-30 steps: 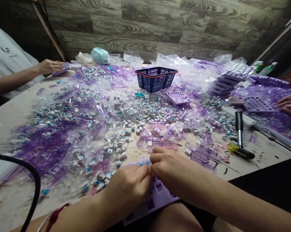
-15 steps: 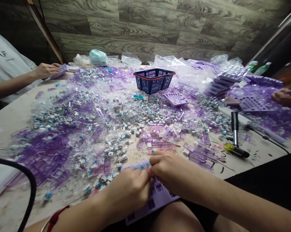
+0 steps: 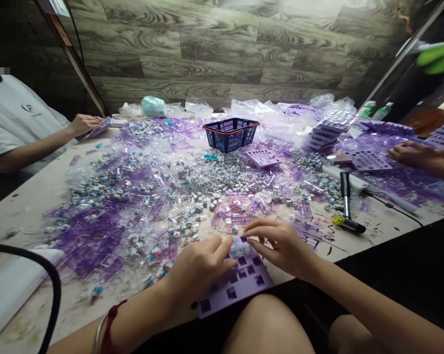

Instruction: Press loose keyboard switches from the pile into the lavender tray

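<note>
A lilac plastic tray (image 3: 240,285) with square holes rests at the table's near edge, over my lap. Small blue-topped switches (image 3: 238,248) sit in its far row. My left hand (image 3: 197,268) lies on the tray's left part, thumb and fingers pinched toward that row. My right hand (image 3: 281,243) hovers at the tray's far right corner, fingers curled and slightly spread, touching the switches. A wide heap of loose switches and clear purple strips (image 3: 140,196) covers the table just beyond.
A blue basket (image 3: 231,132) stands at the back centre. Another person's hand (image 3: 83,123) works at the left, another's hand (image 3: 409,152) at the right near stacked lilac trays (image 3: 325,132). A black-and-yellow tool (image 3: 345,201) lies right. A black cable (image 3: 41,265) curves at lower left.
My hands have parted a little and my right fingers have spread out. More of the tray's holes show. The view has tilted up, so the table sits lower.
</note>
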A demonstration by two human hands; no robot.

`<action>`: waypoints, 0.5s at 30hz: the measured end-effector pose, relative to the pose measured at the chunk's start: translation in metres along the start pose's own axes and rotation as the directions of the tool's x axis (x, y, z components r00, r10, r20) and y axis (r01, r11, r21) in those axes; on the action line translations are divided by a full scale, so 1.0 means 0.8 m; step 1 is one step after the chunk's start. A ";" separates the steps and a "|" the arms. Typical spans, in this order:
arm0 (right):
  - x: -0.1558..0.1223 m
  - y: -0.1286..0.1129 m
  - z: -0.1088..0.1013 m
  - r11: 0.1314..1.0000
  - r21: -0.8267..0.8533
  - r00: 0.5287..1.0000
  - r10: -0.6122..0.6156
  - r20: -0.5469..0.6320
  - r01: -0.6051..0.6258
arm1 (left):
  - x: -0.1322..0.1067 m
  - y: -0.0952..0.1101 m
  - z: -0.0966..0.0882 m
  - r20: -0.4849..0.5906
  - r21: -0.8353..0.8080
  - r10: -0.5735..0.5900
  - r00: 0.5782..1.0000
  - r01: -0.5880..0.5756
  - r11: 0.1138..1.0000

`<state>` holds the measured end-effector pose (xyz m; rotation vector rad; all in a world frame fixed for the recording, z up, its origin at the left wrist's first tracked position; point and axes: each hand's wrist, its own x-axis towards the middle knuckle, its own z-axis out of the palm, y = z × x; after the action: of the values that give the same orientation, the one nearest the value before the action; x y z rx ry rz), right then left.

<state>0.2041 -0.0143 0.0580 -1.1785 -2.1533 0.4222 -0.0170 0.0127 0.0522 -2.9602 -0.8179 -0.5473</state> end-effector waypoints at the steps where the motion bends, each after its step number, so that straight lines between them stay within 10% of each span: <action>1: -0.001 0.000 -0.002 0.998 -0.040 0.998 0.053 -0.014 -0.054 | 0.002 0.000 -0.003 0.038 -0.006 -0.067 0.997 0.068 0.998; 8: 0.003 -0.003 0.000 0.993 -0.021 0.990 0.117 0.074 -0.116 | 0.010 0.002 -0.012 0.252 -0.028 -0.280 0.926 0.297 0.955; 15: 0.015 -0.014 0.000 0.980 0.031 0.976 0.194 0.098 -0.198 | -0.003 -0.004 -0.001 -0.095 0.012 -0.043 0.995 0.045 0.999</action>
<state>0.1922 -0.0106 0.0688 -1.3787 -2.1048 0.6165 -0.0207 0.0142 0.0522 -2.8846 -0.8758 -0.6752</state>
